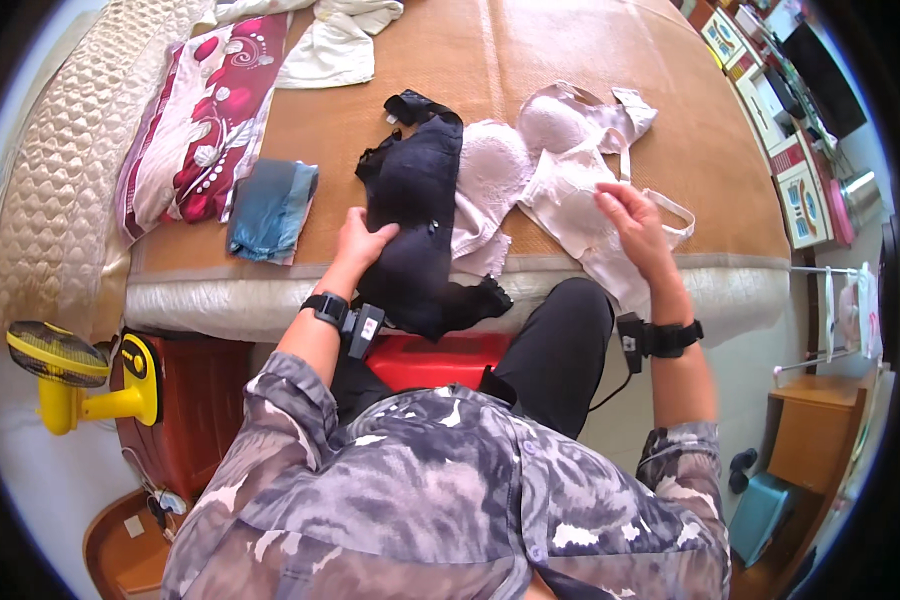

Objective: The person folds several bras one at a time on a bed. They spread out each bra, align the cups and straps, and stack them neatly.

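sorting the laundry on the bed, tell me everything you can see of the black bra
The black bra is dark, soft fabric with lacy-looking edges and moulded cups. It lies lengthwise on the woven tan bed mat, its lower end hanging over the mattress edge toward the person's lap. A strap end curls at its far tip. The left hand presses on its left side, fingers on the cup. Its right edge overlaps a pale pink bra beside it. The right hand is apart from it, over another pale bra.
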Motion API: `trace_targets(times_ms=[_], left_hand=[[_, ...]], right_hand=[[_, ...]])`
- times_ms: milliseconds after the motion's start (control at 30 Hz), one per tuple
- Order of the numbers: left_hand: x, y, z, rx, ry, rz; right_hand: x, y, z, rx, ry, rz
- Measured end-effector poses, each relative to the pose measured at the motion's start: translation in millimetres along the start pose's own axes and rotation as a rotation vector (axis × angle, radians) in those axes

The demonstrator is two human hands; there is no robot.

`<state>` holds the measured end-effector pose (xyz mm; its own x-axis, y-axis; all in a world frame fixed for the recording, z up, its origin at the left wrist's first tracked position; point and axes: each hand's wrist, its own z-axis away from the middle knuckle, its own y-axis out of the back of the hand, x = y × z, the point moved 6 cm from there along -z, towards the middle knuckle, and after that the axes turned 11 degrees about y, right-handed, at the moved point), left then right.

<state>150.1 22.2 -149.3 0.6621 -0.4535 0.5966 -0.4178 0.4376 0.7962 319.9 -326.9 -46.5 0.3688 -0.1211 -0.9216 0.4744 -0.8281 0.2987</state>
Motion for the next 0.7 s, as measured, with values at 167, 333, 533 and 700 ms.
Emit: trace_targets(times_ms=[167,333,533,700], left_hand=[[-2.2,-27.5,14.1,-0.735,0.343,0.688],[42.1,24.0,58.1,-1.023,0.347,1.072],[67.8,50.1,88.6,-1.148,0.239,1.240],[65.1,39.8,95.0,-1.214,0.147,1.143]], right_hand=[[-10.7,-99.2,6.8,-0.308,-0.170,-0.175],[-5.1,-159.3,27.8,-0.347,-0.340,-0.158],[2.2,-195.6,54.6,-0.343,-0.679,-0.674],[-18.3,-198.7,50.1,-0.242,-0.595,-1.029]])
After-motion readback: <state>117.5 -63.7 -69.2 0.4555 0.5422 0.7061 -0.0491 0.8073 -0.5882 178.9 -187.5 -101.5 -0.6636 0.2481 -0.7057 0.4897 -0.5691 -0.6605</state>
